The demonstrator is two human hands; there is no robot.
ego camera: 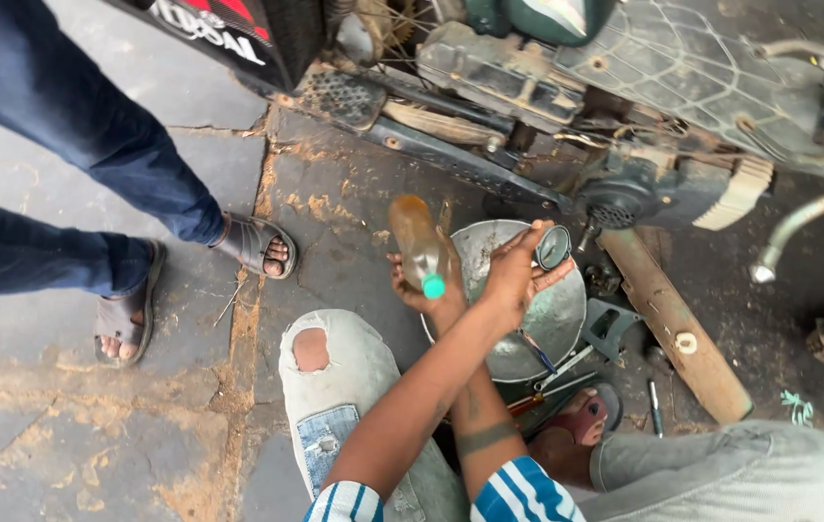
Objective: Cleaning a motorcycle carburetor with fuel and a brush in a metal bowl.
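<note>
Right now my arms cross over the metal basin [538,319]: my right hand [431,290] grips a plastic bottle [419,244] of amber liquid, green cap down, and my left hand [514,275] pinches a small round cap-like part [554,247]. Likely oily, so I judge the bottle slippery, light, squashy; best held around its middle
</note>
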